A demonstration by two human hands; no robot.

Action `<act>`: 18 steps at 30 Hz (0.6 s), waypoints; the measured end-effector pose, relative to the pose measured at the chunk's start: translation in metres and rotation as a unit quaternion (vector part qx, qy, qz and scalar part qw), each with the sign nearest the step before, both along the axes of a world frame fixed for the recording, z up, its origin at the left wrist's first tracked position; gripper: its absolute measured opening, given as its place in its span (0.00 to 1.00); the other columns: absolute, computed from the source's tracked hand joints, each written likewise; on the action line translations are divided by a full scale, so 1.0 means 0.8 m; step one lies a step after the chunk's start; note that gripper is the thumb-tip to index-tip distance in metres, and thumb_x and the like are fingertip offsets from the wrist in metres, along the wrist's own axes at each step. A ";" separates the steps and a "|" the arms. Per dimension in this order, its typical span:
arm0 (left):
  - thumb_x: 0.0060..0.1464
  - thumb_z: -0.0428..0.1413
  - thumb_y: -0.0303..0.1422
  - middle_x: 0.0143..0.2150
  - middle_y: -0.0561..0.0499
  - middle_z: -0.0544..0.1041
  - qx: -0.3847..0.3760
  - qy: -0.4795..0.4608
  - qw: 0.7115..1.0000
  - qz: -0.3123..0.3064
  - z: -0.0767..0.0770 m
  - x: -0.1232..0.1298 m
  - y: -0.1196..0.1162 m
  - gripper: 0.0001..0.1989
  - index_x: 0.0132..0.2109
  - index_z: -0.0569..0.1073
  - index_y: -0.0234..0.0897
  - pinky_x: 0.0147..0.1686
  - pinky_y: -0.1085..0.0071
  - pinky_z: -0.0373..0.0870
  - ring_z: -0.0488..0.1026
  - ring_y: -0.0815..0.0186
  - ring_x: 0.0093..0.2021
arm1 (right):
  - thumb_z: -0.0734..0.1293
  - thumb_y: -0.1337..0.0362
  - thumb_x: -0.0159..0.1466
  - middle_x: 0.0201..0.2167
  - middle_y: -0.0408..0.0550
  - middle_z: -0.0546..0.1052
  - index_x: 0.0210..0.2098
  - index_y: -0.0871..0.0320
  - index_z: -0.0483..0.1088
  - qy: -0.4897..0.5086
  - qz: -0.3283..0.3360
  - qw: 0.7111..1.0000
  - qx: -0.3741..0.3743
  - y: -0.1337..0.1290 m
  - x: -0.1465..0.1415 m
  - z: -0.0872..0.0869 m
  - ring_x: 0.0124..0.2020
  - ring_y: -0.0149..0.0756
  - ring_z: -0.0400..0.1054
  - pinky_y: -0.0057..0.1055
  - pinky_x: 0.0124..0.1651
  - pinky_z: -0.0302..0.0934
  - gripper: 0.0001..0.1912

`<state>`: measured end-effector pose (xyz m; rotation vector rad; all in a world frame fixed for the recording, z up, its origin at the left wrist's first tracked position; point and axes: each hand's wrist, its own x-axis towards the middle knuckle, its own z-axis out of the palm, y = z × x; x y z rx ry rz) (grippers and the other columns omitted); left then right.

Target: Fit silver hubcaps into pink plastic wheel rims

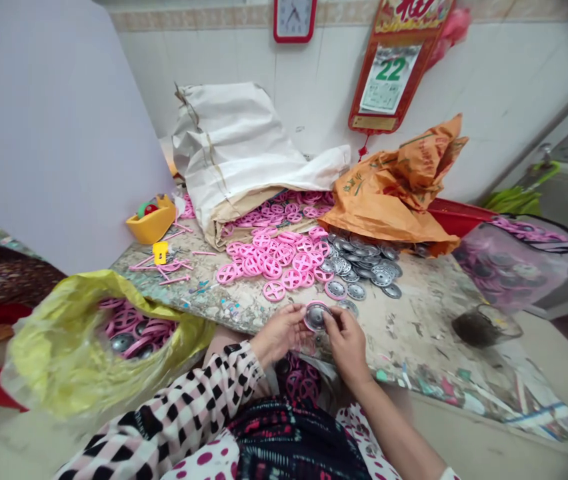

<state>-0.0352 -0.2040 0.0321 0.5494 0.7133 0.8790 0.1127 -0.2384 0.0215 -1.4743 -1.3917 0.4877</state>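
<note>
The person's left hand (279, 333) and right hand (347, 343) meet just off the front edge of a worn, paint-stained stone-topped table (429, 333). Both hands are partly closed, their fingers gripping from opposite sides a round pink plastic wheel with a silver metal disc in its centre (317, 317), which is held in the air with its face tilted up. A black-and-white checked sleeve (164, 413) covers the left forearm. Directly beyond the hands, a heap of pink plastic spoked wheels (269, 257) lies on the tabletop, beside a cluster of ribbed silver metal discs (364, 267). More pink wheels spread behind them, against a crumpled white woven sack (234, 147), and a crumpled orange plastic bag (399, 187) rests over the far side of the silver discs. Thin pink plastic rods (164, 270) lie scattered at the table's left end near a yellow plastic scoop (151, 223). Left of the hands, a yellow plastic bag (64, 353) holds pink wheels and silver discs, and a clear plastic bag (514, 263) holding more stands to the right.
</note>
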 end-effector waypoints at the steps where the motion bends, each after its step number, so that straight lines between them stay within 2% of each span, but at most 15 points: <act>1: 0.43 0.65 0.33 0.33 0.50 0.74 0.004 0.006 1.000 -0.004 0.000 0.003 -0.007 0.17 0.39 0.69 0.33 0.33 0.71 0.71 0.73 0.69 0.30 | 0.61 0.51 0.64 0.34 0.48 0.71 0.37 0.58 0.70 -0.021 -0.005 1.000 0.008 -0.006 -0.003 0.000 0.36 0.36 0.65 0.32 0.40 0.60 0.16; 5: 0.38 0.67 0.35 0.31 0.49 0.74 0.026 0.042 0.999 -0.006 -0.002 0.011 -0.021 0.20 0.36 0.69 0.32 0.28 0.70 0.71 0.72 0.67 0.27 | 0.62 0.51 0.62 0.35 0.49 0.68 0.37 0.58 0.69 -0.050 -0.017 0.998 0.025 -0.021 -0.003 -0.002 0.33 0.34 0.62 0.32 0.38 0.60 0.16; 7: 0.38 0.67 0.36 0.31 0.50 0.74 0.029 0.042 0.999 -0.009 0.001 0.013 -0.022 0.20 0.36 0.68 0.32 0.28 0.69 0.71 0.72 0.67 0.26 | 0.63 0.51 0.62 0.38 0.50 0.68 0.43 0.59 0.67 -0.006 -0.016 1.000 0.002 -0.026 -0.001 -0.002 0.34 0.35 0.63 0.33 0.40 0.61 0.19; 9: 0.38 0.67 0.36 0.30 0.51 0.74 0.032 0.036 0.999 -0.016 0.005 0.013 -0.024 0.21 0.36 0.68 0.33 0.28 0.69 0.71 0.71 0.68 0.25 | 0.63 0.50 0.62 0.39 0.50 0.70 0.47 0.58 0.65 0.065 0.019 0.997 -0.043 -0.029 0.001 -0.001 0.37 0.36 0.65 0.34 0.43 0.61 0.21; 11: 0.37 0.67 0.36 0.30 0.51 0.73 0.035 0.044 0.998 -0.020 0.007 0.014 -0.027 0.21 0.36 0.68 0.32 0.29 0.69 0.71 0.71 0.69 0.26 | 0.63 0.49 0.61 0.38 0.48 0.72 0.45 0.58 0.65 0.129 0.074 0.985 -0.085 -0.031 0.002 -0.001 0.38 0.36 0.66 0.33 0.44 0.61 0.20; 13: 0.35 0.68 0.36 0.29 0.52 0.73 0.039 0.063 0.997 -0.018 0.006 0.016 -0.032 0.21 0.34 0.68 0.32 0.29 0.70 0.71 0.71 0.69 0.26 | 0.64 0.48 0.60 0.34 0.46 0.72 0.41 0.58 0.66 0.172 0.101 0.974 -0.106 -0.034 0.003 -0.002 0.36 0.35 0.66 0.32 0.40 0.62 0.20; 18: 0.32 0.67 0.38 0.24 0.55 0.70 0.051 0.121 0.991 -0.008 -0.002 0.023 -0.042 0.20 0.30 0.68 0.32 0.22 0.75 0.65 0.67 0.71 0.22 | 0.67 0.48 0.57 0.29 0.43 0.71 0.37 0.58 0.65 0.245 0.066 0.962 -0.099 -0.047 -0.001 -0.008 0.31 0.33 0.65 0.29 0.35 0.62 0.19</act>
